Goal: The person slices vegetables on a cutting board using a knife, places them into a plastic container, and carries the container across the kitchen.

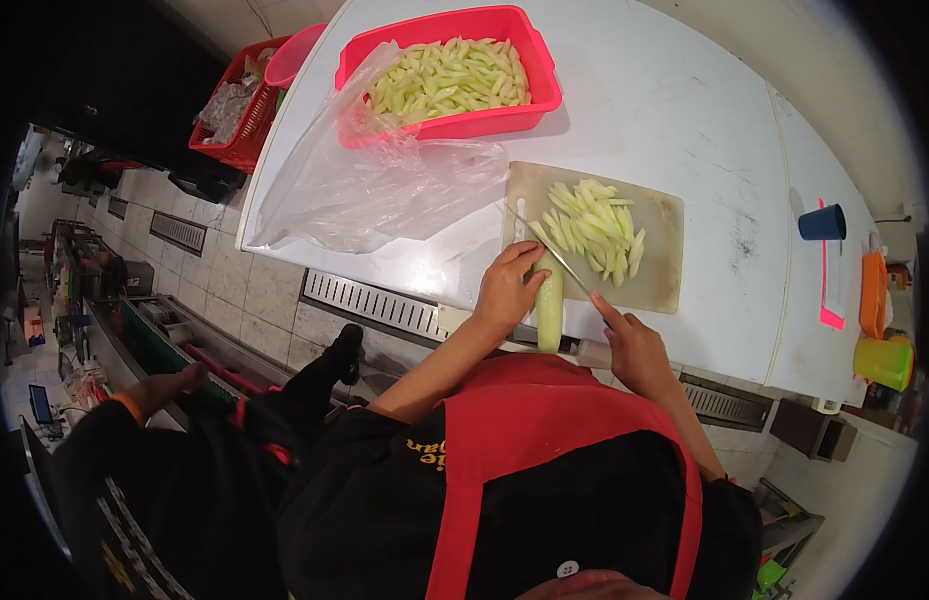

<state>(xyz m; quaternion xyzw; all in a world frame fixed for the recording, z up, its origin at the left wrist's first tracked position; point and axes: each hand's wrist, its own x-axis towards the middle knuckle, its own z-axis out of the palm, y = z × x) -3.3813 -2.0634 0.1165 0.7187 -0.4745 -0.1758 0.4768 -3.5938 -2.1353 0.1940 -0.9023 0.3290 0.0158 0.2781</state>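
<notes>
A peeled pale-green cucumber [550, 318] lies with its far end on a cutting board [663, 250] and its near end past the board's front edge. My left hand [508, 288] is closed around the cucumber's upper left side, fingertips close to the blade. In my right hand [639, 352], the handle of a knife [567, 265] is gripped, partly covered by the fingers. Its blade slants up and left across the cucumber's far end. Right of the blade, a heap of cut cucumber strips [596, 228] rests on the board.
A pink-red tub [484, 123] full of cut pieces stands at the back left, with a clear plastic bag [384, 195] draped beside it. At the right are a dark blue cup [821, 223] and an orange container [873, 293]. Another person's hand [176, 382] shows at the left.
</notes>
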